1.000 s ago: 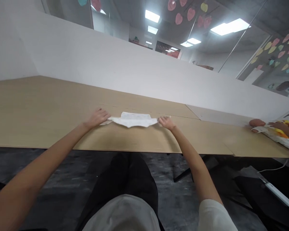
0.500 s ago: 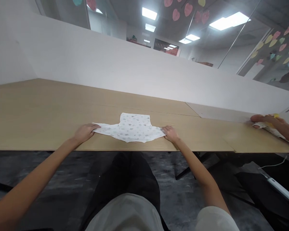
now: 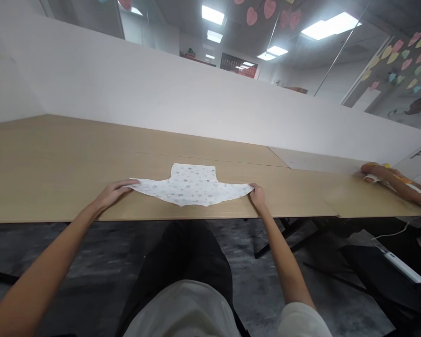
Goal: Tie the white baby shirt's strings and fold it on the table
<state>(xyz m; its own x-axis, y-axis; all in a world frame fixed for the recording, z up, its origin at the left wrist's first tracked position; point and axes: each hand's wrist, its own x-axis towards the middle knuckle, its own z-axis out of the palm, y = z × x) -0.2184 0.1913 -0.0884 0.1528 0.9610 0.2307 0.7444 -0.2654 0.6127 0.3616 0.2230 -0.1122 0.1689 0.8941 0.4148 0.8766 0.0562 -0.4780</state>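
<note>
A white baby top [image 3: 193, 185] with a small scattered print lies spread on the table, its sleeves stretched out to both sides and its body pointing away from me. At the end of the left sleeve is my left hand [image 3: 115, 193], its fingers on top of the cloth and closed on the sleeve's tip. My right hand [image 3: 257, 196] pinches the tip of the right sleeve between thumb and fingers. The bottom edge of the cloth hangs close to the table's front edge without reaching it.
The wooden table [image 3: 73, 164] runs along a white wall [image 3: 154, 103]. At the far right another person's arm [image 3: 395, 180] works over some light cloth. A black chair [image 3: 382, 276] with a white device [image 3: 403, 267] stands below the table on the right.
My right hand has moved outward to the right, and the right sleeve now reaches further out. My left hand has shifted slightly left, with its fingers straighter.
</note>
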